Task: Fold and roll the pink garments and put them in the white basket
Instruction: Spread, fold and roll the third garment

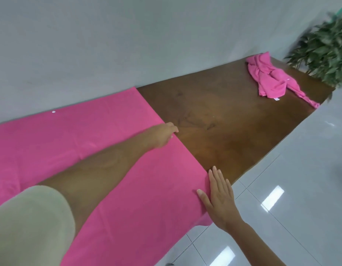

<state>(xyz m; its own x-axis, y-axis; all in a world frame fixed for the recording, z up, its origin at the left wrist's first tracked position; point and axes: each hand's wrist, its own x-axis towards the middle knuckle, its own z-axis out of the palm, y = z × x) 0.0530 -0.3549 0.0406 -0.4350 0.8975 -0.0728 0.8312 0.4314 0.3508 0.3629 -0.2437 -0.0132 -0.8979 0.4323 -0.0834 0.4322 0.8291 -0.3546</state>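
Observation:
A large pink garment (74, 143) lies spread flat over the left part of a brown wooden table (224, 120). My left hand (162, 135) rests palm down on the cloth at its right edge, towards the wall, fingers curled over the border. My right hand (220, 198) lies flat with fingers spread on the same edge, nearer me, where the cloth hangs over the table's front. A second pink garment (270, 77) sits crumpled at the far right end of the table. No white basket is in view.
A grey wall (128, 45) runs along the table's far side. A green leafy plant (325, 48) stands past the table's right end. Glossy white floor tiles (291, 189) lie in front of the table.

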